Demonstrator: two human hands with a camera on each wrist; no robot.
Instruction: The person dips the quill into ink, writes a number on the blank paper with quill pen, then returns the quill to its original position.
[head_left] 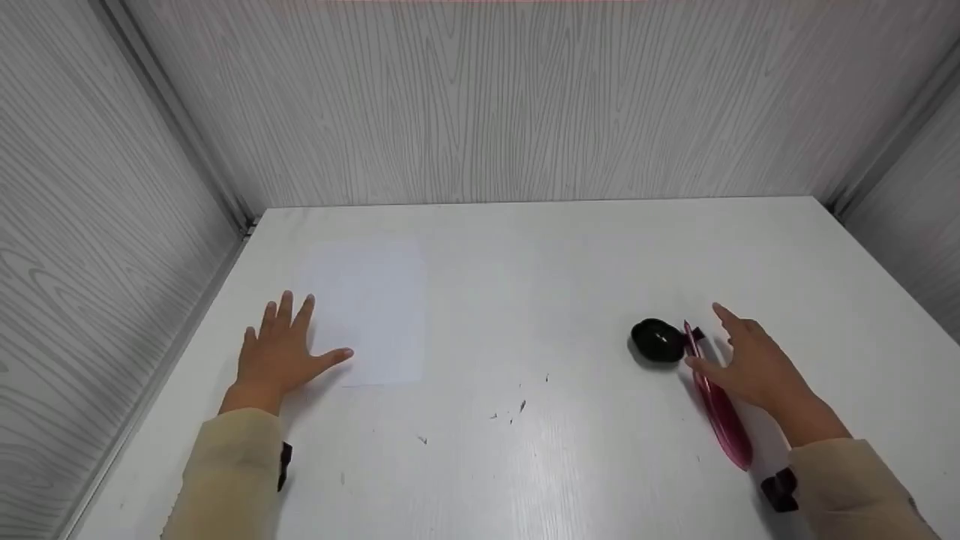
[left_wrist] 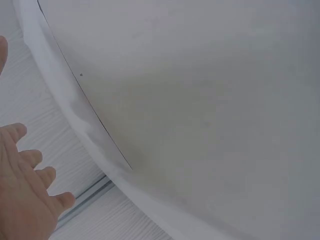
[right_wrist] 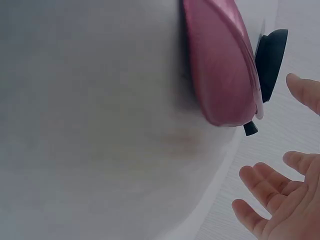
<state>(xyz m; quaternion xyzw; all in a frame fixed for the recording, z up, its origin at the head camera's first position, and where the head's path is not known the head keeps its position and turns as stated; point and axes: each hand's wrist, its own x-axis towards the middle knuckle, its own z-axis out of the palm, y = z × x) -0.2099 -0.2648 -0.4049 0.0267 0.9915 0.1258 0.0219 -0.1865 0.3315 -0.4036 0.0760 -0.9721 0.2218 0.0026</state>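
Observation:
A sheet of white paper [head_left: 375, 315] lies flat toward the left of the white table. Over its left edge is my left hand [head_left: 281, 352], fingers spread and thumb reaching across the paper; nothing is held. On the right lies a glossy pink elongated case [head_left: 721, 420], narrow at its far end. Beside that end sits a small round black object [head_left: 658, 341], shaped like a shallow bowl in the right wrist view, with a short black tab. My right hand [head_left: 761, 375], fingers extended, hovers by the case, its thumb overlapping the case in the head view.
Grey wood-grain panels stand behind the table [head_left: 540, 465] and on both sides, the left panel [head_left: 90, 225] close to the left hand. Several small dark marks [head_left: 523, 406] show on the tabletop near the middle. Black wrist mounts [head_left: 780, 491] sit at the sleeves.

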